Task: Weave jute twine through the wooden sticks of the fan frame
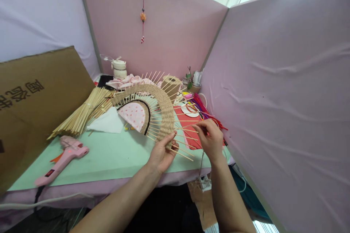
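A half-round fan (167,111) woven from tan twine over thin wooden sticks is held up over the table. Its inner half-disc of pink patterned cloth (133,115) has a black edge. My left hand (163,153) grips the woven band at its lower right end, thumb on top. Beside the bare stick ends, my right hand (210,137) is closed in a pinch on a thin strand of twine, which runs to the woven band. A loose length of twine (202,162) hangs below that hand past the table edge.
A pink glue gun (65,158) lies at the left, near a bundle of sticks (82,113) and a cardboard sheet (41,94). White cloth or paper (108,122) sits behind. Farther back are a twine roll (172,83), a white bottle (119,69) and red sheets (188,120).
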Available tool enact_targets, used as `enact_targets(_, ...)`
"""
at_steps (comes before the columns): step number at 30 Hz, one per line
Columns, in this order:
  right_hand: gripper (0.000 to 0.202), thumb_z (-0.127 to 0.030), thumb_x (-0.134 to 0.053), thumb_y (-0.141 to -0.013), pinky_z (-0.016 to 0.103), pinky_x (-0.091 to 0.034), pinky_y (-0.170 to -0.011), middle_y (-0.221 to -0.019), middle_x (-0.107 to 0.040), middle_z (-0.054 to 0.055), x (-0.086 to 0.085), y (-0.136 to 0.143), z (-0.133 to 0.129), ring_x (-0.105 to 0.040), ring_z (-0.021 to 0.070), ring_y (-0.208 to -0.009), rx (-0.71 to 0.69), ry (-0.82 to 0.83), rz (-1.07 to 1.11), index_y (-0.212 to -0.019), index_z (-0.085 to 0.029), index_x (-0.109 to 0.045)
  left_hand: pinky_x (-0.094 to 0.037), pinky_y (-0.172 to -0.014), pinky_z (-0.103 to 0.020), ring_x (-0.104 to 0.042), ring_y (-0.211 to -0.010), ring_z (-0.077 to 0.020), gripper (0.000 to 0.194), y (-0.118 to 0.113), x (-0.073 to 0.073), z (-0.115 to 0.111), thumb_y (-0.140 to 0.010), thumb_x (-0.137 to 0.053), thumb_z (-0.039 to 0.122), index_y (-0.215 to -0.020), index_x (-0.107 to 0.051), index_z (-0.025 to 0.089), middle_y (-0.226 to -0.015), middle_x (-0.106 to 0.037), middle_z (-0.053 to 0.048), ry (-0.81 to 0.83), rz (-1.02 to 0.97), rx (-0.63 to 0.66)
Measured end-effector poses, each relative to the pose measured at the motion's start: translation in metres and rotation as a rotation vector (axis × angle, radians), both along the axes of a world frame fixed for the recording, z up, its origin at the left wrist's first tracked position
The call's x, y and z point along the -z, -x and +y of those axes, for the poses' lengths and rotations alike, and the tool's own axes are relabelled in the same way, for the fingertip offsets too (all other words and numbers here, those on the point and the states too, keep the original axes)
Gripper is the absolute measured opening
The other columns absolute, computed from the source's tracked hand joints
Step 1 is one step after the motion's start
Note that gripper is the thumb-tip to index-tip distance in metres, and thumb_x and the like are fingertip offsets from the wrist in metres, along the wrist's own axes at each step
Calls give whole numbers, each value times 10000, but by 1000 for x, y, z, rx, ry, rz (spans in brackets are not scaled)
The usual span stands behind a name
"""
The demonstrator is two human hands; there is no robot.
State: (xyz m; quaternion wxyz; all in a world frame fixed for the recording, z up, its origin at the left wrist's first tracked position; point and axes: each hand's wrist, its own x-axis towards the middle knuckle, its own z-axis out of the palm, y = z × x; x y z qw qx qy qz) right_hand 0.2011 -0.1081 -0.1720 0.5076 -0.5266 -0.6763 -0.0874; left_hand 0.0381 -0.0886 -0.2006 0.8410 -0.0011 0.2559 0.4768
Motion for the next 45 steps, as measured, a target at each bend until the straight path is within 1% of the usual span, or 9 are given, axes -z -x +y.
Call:
enact_targets(3, 142, -289, -604, -886, 287, -428, -613, -692, -570, 13, -6, -3, -1, -517, 150, -645, 17, -19, -60, -763, -221, -582, -472, -475, -175, -512, -491, -42, 155, 0, 0, 0, -739, -634, -26, -831, -642, 98, -782, -670, -41, 2, 7, -5)
enact_targets(9, 137, -248, -495, -941, 310, -468, -782, -910, -602, 55, -27, -10, -3, -589, 173, -852, -62, 102, -169, -936, -239, -631, -471, -475, -179, -501, -481, -42, 143, 2, 1, -1, -752, -625, -23, -833, -633, 95, -760, -663, -25, 1, 28, -5)
enact_targets(13, 125, -263, -532, -915, 308, -455, -751, -868, -623, 47, -33, -19, 5, -588, 174, -825, -67, 139, -108, -861, -228, -639, -468, -472, -178, -502, -482, -43, 137, 3, 0, -2, -765, -611, -23, -839, -630, 91, -759, -662, -25, 9, 25, 2)
enact_targets(18, 158, -345, -596, -846, 291, -429, -681, -776, -640, 25, -8, -20, 39, -562, 166, -724, -124, 309, 209, -791, -203, -636, -473, -482, -181, -505, -489, -44, 141, 5, 0, -4, -768, -618, -14, -860, -632, 91, -775, -667, -32, -12, 14, 16)
enact_targets(22, 212, -396, -597, -801, 273, -407, -614, -702, -612, 6, 26, 10, 75, -517, 150, -638, -143, 349, 470, -766, -188, -622, -476, -503, -185, -506, -504, -46, 97, 6, 1, -4, -819, -599, 32, -889, -626, 94, -790, -670, -46, -38, -11, 16)
enact_targets(25, 239, -418, -573, -807, 267, -422, -628, -732, -615, 4, 41, 37, 93, -520, 143, -649, -191, 337, 577, -803, -182, -618, -467, -503, -189, -505, -516, -54, 62, 5, 0, -4, -874, -572, 112, -915, -616, 98, -810, -672, -64, -51, -32, 12)
enact_targets(30, 241, -419, -566, -819, 265, -439, -662, -780, -627, 7, 45, 51, 102, -544, 143, -692, -235, 292, 638, -840, -183, -610, -453, -514, -185, -501, -540, -61, 97, 6, -2, -2, -884, -548, 105, -951, -616, 88, -818, -661, -67, -38, -78, 10)
enact_targets(38, 265, -436, -629, -759, 252, -368, -575, -646, -556, -19, 45, 39, 96, -464, 124, -598, -200, 399, 638, -700, -180, -597, -474, -581, -252, -477, -575, -92, 283, 15, 4, -1, -890, -518, 203, -1113, -619, 62, -845, -638, -95, -41, -386, 177)
enact_targets(45, 326, -483, -661, -743, 254, -373, -591, -670, -577, -7, 51, 23, 84, -464, 122, -612, -181, 430, 664, -720, -162, -611, -467, -600, -242, -462, -581, -83, 283, 16, 4, -3, -907, -521, 232, -1131, -631, 100, -853, -615, -86, -31, -466, 204)
